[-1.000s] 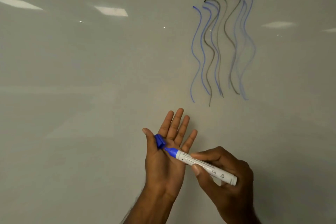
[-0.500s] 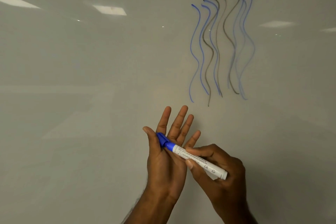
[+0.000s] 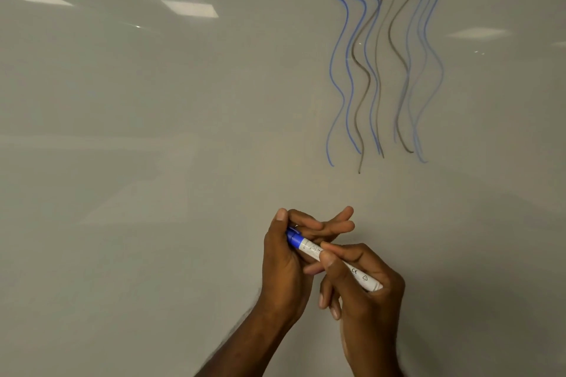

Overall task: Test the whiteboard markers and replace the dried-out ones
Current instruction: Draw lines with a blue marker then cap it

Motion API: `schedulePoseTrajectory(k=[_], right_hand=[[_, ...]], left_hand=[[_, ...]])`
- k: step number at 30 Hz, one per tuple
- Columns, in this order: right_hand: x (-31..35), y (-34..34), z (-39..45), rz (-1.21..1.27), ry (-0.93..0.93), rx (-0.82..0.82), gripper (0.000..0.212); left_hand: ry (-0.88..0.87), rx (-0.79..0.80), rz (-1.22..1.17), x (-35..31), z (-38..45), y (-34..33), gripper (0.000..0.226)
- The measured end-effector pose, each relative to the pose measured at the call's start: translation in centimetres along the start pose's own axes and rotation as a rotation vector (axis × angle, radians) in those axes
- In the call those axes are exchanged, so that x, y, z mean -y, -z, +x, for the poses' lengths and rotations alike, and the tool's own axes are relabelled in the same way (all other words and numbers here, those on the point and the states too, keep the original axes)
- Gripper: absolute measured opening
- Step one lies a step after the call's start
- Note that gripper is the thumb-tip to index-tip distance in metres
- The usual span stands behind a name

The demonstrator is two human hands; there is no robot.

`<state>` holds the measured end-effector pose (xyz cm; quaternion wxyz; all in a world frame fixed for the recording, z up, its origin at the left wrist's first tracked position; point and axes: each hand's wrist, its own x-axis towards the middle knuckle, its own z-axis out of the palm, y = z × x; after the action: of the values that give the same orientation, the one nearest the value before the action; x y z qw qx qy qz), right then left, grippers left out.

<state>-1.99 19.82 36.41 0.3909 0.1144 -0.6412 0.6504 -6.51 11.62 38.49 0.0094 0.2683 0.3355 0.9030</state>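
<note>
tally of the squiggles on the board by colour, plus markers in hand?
Blue lines: 5, the faint right-hand ones overlap, so approximate
Black/grey lines: 3
Markers: 1, blue cap, held in both hands
Total: 9

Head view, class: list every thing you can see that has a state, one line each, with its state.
Marker: held level, blue end in the left hand.
Cap: blue, on the marker's tip, mostly hidden.
Left hand: curled round the cap.
Right hand: pinching the marker's barrel.
Whiteboard: marked with wavy blue and black lines.
</note>
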Motion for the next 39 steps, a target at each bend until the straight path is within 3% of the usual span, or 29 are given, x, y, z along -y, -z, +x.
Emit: schedulePoseTrajectory(k=[6,10,12,17,20,24,27,30,34,39], right_hand=[[-0.3,-1.3,-1.6,0.209,-0.241,-0.006,0.017],[-0.6,-0.8,-0.8,0.337,-0.369,0.082,0.015],[-1.0,0.0,0.1,0.320,-0.318,0.150,0.022],[-2.3,1.6,1.4,0.027,-0.104,0.321,0.020],[-3.7,1.1,0.8,-0.153,-0.124,0.450,0.016],[-7.5,-1.3,-1.8,-0.366,-0.144,0.598,0.027],[-10.9,-4.2,-5.0,-0.456,-0.207,0.760,0.032],[-14.0,-7.7,-9.1,-0.563,-0.166,0.888,0.038],[-18.0,-12.4,-15.8,-0.684,-0.132,1.088,0.028],[-22.2,-18.2,-23.1,-0.704,-0.055,1.224,0.029]], left_hand=[[-0.009,0.107,0.048,-0.1,-0.1,1.4,0.059],[-0.127,0.212,0.350,-1.1,0.4,3.4,0.063],[-0.158,0.251,0.513,-1.9,0.6,4.9,0.065],[-0.157,0.143,0.766,-4.9,-0.1,9.0,0.014],[-0.083,0.151,0.907,-6.5,-1.7,11.8,0.018],[0.020,0.115,1.173,-7.8,-5.0,16.5,0.025],[0.129,0.061,1.299,-8.0,-8.0,21.3,0.018],[0.228,-0.008,1.396,-8.5,-11.7,26.8,0.011],[0.439,-0.130,1.532,-8.9,-18.1,34.1,0.007],[0.583,-0.236,1.698,-10.4,-24.1,41.4,0.007]])
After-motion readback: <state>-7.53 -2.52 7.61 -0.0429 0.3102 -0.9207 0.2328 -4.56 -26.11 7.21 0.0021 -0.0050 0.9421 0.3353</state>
